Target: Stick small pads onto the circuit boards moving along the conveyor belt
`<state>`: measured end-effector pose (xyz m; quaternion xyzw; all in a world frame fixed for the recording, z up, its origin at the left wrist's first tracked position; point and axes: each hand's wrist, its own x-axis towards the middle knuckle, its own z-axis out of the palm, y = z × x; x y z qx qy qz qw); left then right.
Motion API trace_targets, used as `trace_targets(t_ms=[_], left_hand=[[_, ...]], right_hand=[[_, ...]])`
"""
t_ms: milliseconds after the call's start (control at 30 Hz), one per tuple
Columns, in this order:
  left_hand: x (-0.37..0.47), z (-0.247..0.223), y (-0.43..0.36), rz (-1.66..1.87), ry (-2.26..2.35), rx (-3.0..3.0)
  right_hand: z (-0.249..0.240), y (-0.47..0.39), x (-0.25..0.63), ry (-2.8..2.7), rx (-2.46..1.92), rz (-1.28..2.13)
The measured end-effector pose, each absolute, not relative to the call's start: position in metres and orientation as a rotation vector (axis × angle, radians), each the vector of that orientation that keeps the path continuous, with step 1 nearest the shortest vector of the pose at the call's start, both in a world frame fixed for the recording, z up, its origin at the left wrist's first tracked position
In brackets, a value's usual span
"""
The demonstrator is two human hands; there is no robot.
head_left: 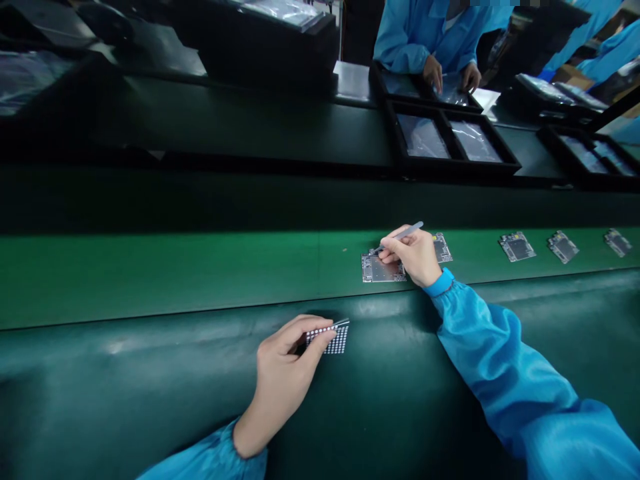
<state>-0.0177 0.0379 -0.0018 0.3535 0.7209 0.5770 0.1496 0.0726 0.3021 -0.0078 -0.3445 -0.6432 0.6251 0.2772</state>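
Two bare hands work at a green conveyor belt [150,273]: the right hand [413,257] pinches grey tweezers [400,235], fingers closed round them, tip down on a circuit board [383,269] lying on the belt. Nearer, the left hand [285,373] rests on the dark mat [125,400], thumb and forefinger closed on a small dotted sheet [336,338]. More boards [517,246] lie further right along the belt, and a co-worker's hands [450,73] rest on black trays [450,141] behind.

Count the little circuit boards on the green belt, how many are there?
5. One board under the right hand, one just behind that hand, then three to the right. More may be hidden.
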Motion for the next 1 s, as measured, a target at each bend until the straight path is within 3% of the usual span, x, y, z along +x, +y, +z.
trace_targets(t_ms=[267,500,733,833,1000], left_hand=[[-0.019,-0.004,0.038,1.643,2.088,1.025],[-0.019,-0.002,0.039,1.631,2.104,1.007],[-0.019,-0.005,0.038,1.607,2.136,0.974],[-0.020,-0.005,0.038,1.610,2.130,0.981],[-0.020,-0.004,0.039,1.615,2.108,0.975]], right_hand=[[-0.009,0.303,0.082,-1.804,-0.924,1.611],[-0.004,0.294,0.100,-1.993,-0.821,1.354],[0.005,0.297,0.115,-2.697,-0.420,0.329],[-0.001,0.297,0.116,-2.900,-0.391,0.055],[0.002,0.305,0.133,-2.726,-0.480,0.257]])
